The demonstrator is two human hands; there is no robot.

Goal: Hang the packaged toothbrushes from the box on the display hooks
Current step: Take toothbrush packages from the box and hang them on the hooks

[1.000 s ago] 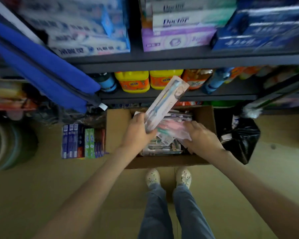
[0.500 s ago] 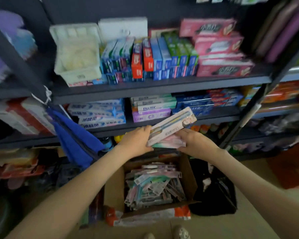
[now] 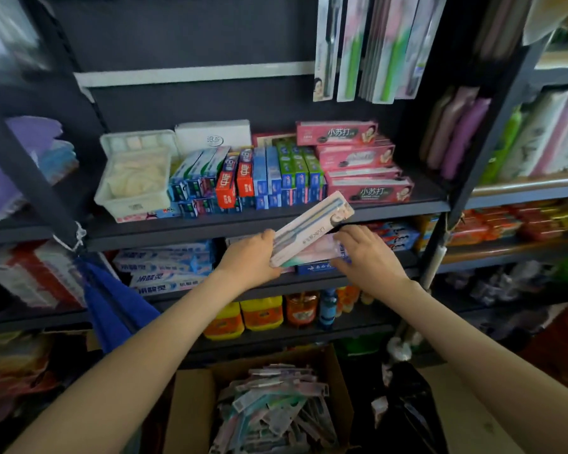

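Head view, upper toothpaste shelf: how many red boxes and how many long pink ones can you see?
Red upright cardboard toothpaste boxes: 2
Long pink cardboard toothpaste boxes, stacked flat: 4
Total: 6

Glossy plastic toothbrush packs [image 3: 310, 228], matt cardboard box [image 3: 191, 411].

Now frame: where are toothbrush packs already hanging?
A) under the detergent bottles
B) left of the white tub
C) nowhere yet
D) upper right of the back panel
D: the hung toothbrush packs dangle at the upper right of the back panel, above the pink toothpaste boxes.
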